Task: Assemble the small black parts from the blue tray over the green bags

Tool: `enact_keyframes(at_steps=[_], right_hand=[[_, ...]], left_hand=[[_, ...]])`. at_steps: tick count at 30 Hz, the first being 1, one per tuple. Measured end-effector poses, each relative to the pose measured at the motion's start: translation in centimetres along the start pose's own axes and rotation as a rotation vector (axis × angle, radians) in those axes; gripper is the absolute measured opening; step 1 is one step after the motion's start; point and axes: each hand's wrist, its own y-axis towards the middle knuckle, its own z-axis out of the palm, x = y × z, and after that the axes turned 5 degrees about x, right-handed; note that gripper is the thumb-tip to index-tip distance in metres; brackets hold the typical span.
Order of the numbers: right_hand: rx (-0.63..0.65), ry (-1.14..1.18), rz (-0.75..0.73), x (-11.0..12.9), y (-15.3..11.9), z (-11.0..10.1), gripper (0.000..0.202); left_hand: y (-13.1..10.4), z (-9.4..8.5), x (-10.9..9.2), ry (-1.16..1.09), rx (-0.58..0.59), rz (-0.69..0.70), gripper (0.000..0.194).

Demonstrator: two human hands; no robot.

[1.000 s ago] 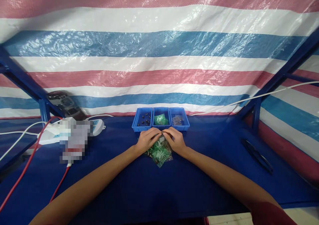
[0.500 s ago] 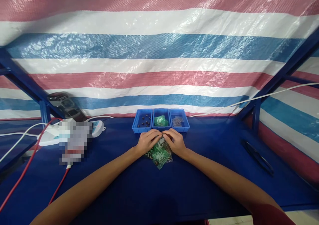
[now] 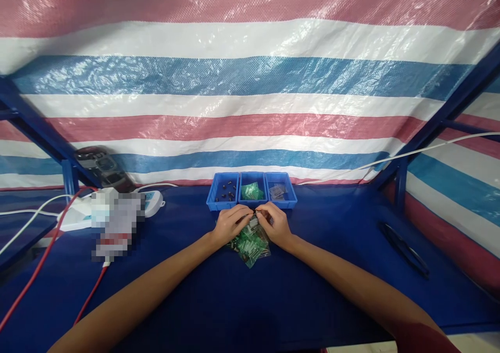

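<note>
My left hand (image 3: 231,224) and my right hand (image 3: 276,225) meet at the fingertips over a heap of small clear and green bags (image 3: 250,244) on the blue table. Fingers of both hands are pinched around something small and dark that I cannot make out. Just beyond them stand three joined blue bins. Several small dark parts lie in the left bin (image 3: 222,204), green packets (image 3: 252,191) fill part of the middle one, and clear packets (image 3: 277,191) are in the right one.
At the left are a white power strip (image 3: 74,221), a blurred-out item (image 3: 119,225), red and white cables, and a dark device (image 3: 104,168). Black glasses (image 3: 404,250) lie at the right. A striped sheet (image 3: 250,77) hangs behind the blue table (image 3: 250,301).
The view has tilted slightly, so the bins sit a little lower. My right fingers have shifted a little at the pinch; both hands stay over the bags.
</note>
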Motion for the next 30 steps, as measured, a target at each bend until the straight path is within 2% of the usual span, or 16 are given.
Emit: enact_keyframes(at_steps=[6,14,30], right_hand=[[0.014,0.008,0.005,-0.05,-0.14,-0.12,0.015],[0.012,-0.014,0.007,-0.07,0.02,-0.10,0.030],[0.011,-0.009,0.042,-0.20,-0.08,-0.07,0.014]], left_hand=[[-0.02,0.06,0.07,-0.007,-0.014,0.005,0.009],[0.07,-0.04,-0.12,-0.020,-0.001,-0.012,0.009],[0.06,0.20,0.05,-0.053,-0.016,-0.032,0.009]])
